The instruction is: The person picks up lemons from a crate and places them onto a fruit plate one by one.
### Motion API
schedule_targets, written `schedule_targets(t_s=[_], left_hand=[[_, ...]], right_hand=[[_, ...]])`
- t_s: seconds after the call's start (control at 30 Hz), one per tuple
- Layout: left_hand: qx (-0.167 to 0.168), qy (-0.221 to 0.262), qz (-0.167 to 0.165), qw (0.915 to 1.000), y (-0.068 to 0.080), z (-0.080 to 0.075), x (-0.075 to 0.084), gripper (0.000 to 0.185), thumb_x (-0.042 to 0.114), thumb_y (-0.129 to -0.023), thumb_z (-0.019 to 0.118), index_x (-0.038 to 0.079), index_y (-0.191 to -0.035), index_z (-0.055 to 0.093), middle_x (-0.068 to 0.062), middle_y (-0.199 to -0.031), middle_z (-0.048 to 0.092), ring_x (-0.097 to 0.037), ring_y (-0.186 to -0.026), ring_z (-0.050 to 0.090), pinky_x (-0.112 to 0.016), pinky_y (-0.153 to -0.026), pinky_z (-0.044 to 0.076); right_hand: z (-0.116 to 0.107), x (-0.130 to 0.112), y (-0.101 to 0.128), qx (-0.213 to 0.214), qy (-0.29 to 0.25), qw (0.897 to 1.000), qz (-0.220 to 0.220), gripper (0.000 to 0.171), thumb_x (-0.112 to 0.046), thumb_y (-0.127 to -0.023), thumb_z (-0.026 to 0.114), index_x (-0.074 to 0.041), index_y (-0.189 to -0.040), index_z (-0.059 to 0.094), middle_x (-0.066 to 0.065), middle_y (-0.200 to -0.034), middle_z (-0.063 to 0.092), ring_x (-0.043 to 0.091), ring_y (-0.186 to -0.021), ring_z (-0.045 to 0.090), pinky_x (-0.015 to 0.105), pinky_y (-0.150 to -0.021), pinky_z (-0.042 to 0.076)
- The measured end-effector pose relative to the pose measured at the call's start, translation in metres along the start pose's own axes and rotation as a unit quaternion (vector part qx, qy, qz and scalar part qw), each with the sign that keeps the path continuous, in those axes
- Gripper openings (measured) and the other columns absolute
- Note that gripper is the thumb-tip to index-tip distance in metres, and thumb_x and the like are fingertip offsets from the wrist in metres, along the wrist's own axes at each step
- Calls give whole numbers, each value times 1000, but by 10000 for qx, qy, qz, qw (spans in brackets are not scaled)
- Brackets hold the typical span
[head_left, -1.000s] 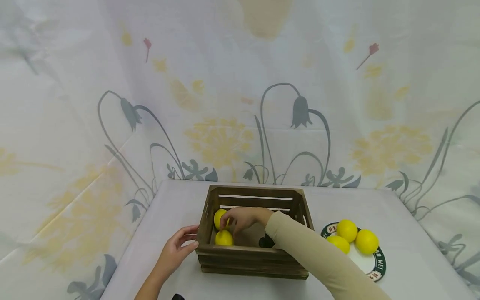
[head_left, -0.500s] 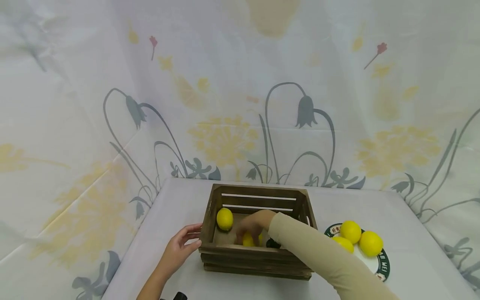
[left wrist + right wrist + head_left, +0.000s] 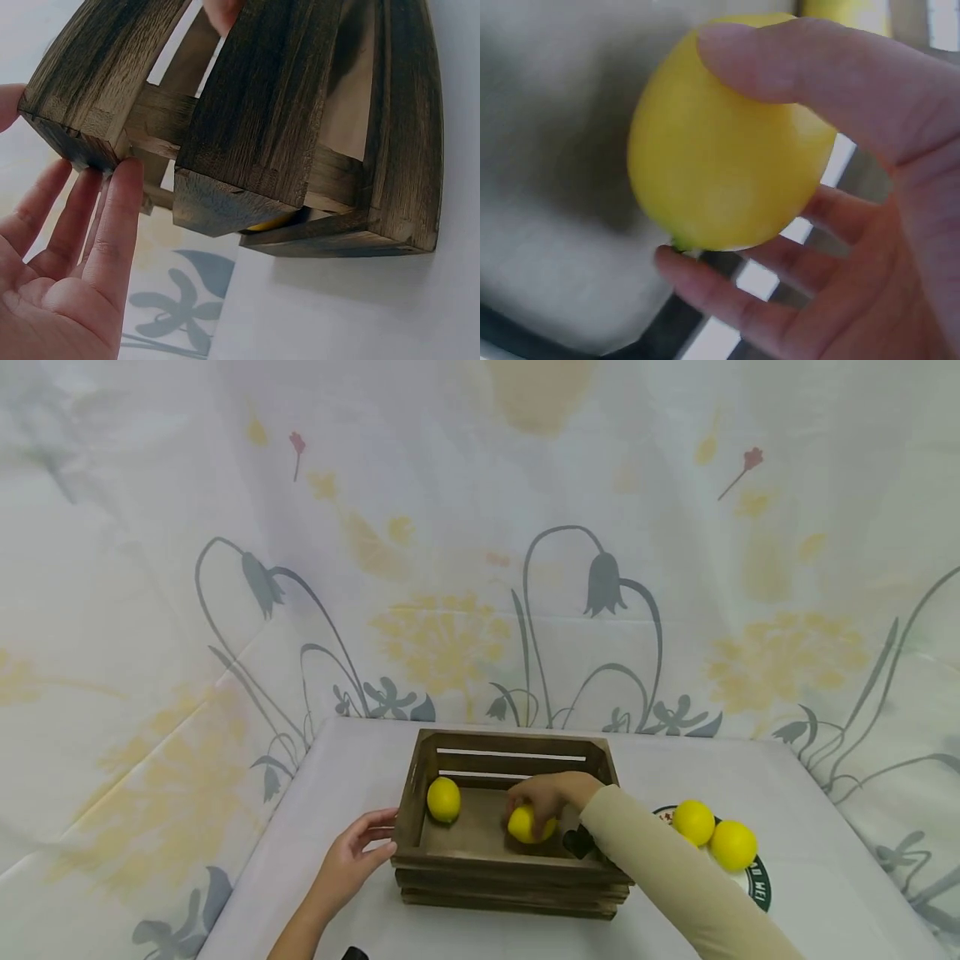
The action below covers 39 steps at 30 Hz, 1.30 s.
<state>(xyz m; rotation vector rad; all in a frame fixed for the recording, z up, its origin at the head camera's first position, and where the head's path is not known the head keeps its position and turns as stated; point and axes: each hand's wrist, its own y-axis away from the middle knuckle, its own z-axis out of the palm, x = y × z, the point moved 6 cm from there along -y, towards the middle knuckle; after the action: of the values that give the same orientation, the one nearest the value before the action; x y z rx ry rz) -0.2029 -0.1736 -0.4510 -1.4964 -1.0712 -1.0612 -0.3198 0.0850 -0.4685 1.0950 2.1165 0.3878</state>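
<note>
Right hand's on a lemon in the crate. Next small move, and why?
Probably lift the lemon clear of the crate: the right hand grips it inside, while the plate, with other lemons, sits outside to the right. The left hand touches the crate's left end.
</note>
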Motion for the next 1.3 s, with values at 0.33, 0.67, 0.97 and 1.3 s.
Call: schedule_targets(t_s=[0.33,0.67,0.97,1.3], left_hand=[[51,-56,0,10000,1,0,1,38,0,-87,61,-7,-123,51,-22,-121,53,-9,-101,54,-23,-80,50],[144,-109,-53,9998,2,1,2,39,-2,-86,61,-7,-123,51,-22,-119,54,-8,-99,55,-21,-80,49],[200,-103,-175,9996,2,2,0,39,-1,-86,62,-7,-123,52,-20,-119,54,-9,-99,55,-21,-80,49],[182,-101,-269,9994,1,1,-4,39,1,-85,64,-5,-122,53,-18,-119,54,-10,-99,56,-22,-80,50]], right_hand=[[-29,-30,18,1513,338,9637,-2172,42,-17,-73,77,-18,-110,57,-3,-102,56,11,-87,52,26,-74,47],[-57,-41,51,2984,-519,9205,-2468,47,-23,-75,77,-13,-117,56,2,-111,57,17,-94,54,31,-78,50],[-67,-43,75,3817,-726,8924,-2297,50,-21,-75,77,-11,-119,57,3,-111,57,18,-90,53,32,-75,50],[-71,-45,112,4950,-850,8287,-2470,50,-12,-70,79,-6,-116,59,8,-109,59,20,-84,54,32,-68,52]])
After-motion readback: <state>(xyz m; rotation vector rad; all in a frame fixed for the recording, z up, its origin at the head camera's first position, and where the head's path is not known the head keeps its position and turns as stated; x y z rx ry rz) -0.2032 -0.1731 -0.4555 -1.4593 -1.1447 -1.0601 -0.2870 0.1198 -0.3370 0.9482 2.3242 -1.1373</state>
